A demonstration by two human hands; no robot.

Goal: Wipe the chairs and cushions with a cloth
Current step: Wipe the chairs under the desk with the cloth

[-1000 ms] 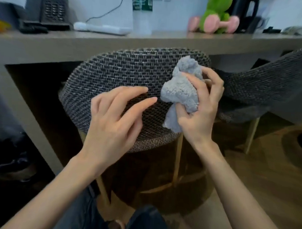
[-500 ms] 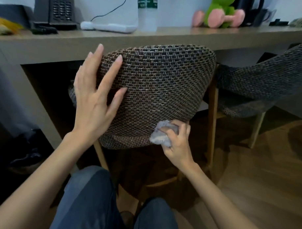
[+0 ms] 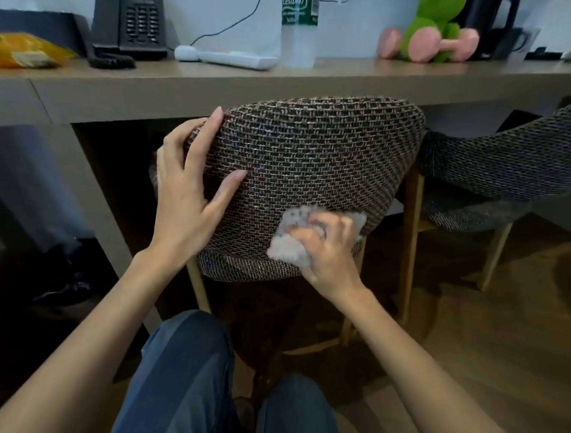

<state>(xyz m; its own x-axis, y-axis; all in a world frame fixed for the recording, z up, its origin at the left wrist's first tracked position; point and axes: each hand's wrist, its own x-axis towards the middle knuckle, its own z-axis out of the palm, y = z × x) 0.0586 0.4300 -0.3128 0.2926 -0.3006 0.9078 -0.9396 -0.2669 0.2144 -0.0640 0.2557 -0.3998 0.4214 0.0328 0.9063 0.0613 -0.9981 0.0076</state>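
Cloth [image 3: 287, 249], fluffy grey, bunched in right hand [image 3: 328, 255]; left hand [image 3: 181, 199] grips woven chair [image 3: 318, 156].

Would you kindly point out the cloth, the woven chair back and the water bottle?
cloth [image 3: 286, 250], head view, fluffy lower-left edge.
woven chair back [image 3: 322, 152], head view, middle of fabric.
water bottle [image 3: 298, 45], head view, clear lower body.

Crumpled pale grey cloth [image 3: 286, 250] low against upright brown woven chair back [image 3: 315, 159]

Likely hotel room: long desk [image 3: 217, 94], corded phone [image 3: 139, 20], remote [image 3: 238, 59], water bottle [image 3: 298, 29].
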